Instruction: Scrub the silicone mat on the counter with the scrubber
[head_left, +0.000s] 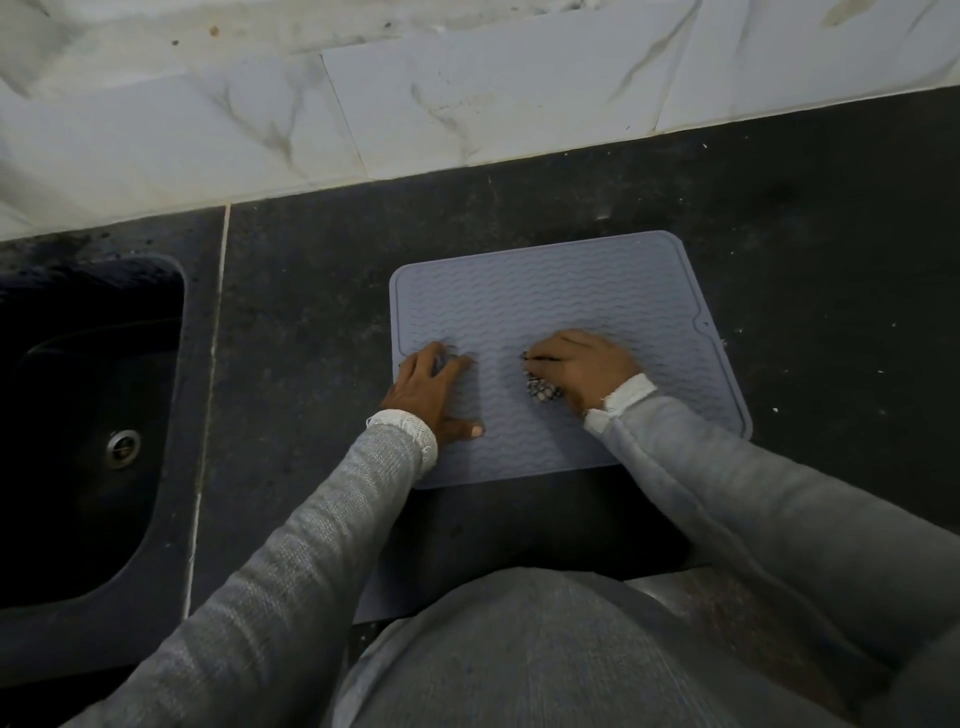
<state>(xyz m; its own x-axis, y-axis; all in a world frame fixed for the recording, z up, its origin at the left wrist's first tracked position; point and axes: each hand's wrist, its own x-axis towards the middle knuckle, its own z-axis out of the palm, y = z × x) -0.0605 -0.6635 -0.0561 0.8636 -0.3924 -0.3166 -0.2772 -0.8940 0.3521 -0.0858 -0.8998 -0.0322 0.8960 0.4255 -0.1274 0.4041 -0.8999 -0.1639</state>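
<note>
A grey-blue silicone mat (545, 301) with wavy ridges lies flat on the dark counter (311, 291). My left hand (434, 395) presses flat on the mat's near left part, fingers spread. My right hand (584, 366) rests on the middle of the mat, closed over a small mesh scrubber (543, 389). Only a dark speckled bit of the scrubber shows under the palm and at the fingertips. Grey sleeves cover both arms.
A dark sink (88, 415) with a metal drain (123, 448) is set into the counter at the left. A white marble-tiled wall (415, 93) runs along the back. The counter's front edge lies just below the mat, near my body.
</note>
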